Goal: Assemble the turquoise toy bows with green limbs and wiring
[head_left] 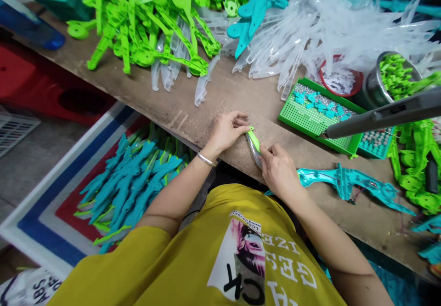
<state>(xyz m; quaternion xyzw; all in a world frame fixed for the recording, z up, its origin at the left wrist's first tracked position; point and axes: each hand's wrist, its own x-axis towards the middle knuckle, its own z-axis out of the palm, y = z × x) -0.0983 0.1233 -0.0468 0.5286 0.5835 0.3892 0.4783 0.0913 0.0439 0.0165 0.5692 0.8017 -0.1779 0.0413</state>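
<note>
My left hand (227, 130) pinches the tip of a green-and-clear piece (254, 140) and my right hand (279, 168) grips its side, at the bench's (188, 106) near edge, where a loosened pinch could drop it.

— What lettering is being displayed on the mustard-yellow T-shirt (175, 264)?
— "LOSEMYSEL" is being shown in small capitals at the top edge of the picture print (237, 251), with a smaller, blurred line being carried beneath it. Large white letters, "GES" among them, are being borne beside it, and a bold black "X" is being displayed across it.
— And elsewhere?
— "ABS" is being presented in black on the white sack (29, 290); the characters below are being cut off.
</note>
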